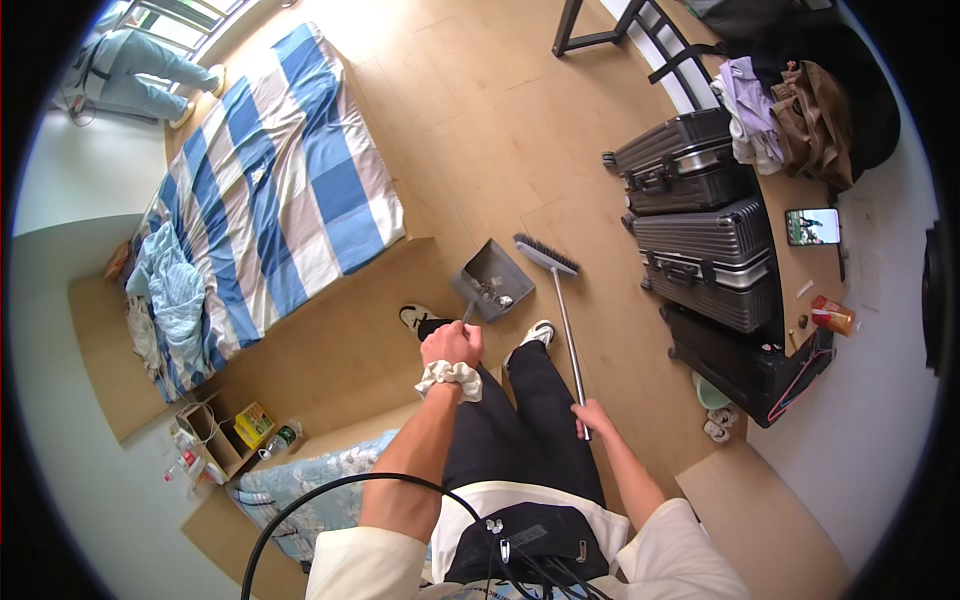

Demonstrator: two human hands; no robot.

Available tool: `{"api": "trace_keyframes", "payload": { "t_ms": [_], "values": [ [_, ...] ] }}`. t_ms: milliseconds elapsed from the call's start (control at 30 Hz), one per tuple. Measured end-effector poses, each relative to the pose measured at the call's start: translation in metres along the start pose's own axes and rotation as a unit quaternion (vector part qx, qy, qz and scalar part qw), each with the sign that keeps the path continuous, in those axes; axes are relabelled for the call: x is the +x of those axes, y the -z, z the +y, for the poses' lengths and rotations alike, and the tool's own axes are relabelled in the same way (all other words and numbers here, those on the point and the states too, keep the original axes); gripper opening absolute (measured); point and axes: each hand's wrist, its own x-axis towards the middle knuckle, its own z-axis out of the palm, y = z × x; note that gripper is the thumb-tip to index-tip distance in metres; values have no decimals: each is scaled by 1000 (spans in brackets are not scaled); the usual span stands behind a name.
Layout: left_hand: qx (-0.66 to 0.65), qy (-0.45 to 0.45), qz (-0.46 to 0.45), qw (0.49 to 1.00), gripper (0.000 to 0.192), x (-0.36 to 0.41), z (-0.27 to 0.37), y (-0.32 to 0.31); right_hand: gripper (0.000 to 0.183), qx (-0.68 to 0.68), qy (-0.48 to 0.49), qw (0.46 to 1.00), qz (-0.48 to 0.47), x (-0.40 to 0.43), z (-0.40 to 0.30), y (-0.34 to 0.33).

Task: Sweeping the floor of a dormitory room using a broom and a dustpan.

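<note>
My left hand grips the handle of a grey dustpan, with a cream scrunchie around the wrist. Bits of litter lie inside the pan, which is on the wooden floor in front of my shoes. In my right hand is the upper end of a broom's metal pole. The broom head rests on the floor just right of the dustpan, its dark bristles facing away from me.
A bed with a checked sheet stands ahead on the left. Several hard-shell suitcases line the right side, beside a desk holding a phone and clothes. Behind the bed, a person stands near the window. Another bed is at my left.
</note>
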Motion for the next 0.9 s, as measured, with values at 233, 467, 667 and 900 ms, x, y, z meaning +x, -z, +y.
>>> {"api": "trace_keyframes", "payload": {
  "t_ms": [233, 467, 667, 900],
  "values": [
    [11, -6, 5, 1000, 25, -1, -6, -1, 24, 63, 101, 987, 107, 6, -89, 9],
    [9, -16, 21, 1000, 25, 1, 3, -1, 26, 34, 219, 966, 132, 36, -162, 60],
    [1, -10, 2, 1000, 24, 0, 8, 1, 29, 78, 140, 969, 188, 103, -163, 31],
    [2, 8, 6, 1000, 24, -1, 0, 2, 26, 185, 47, 977, 90, 69, -77, -31]
  ]
}}
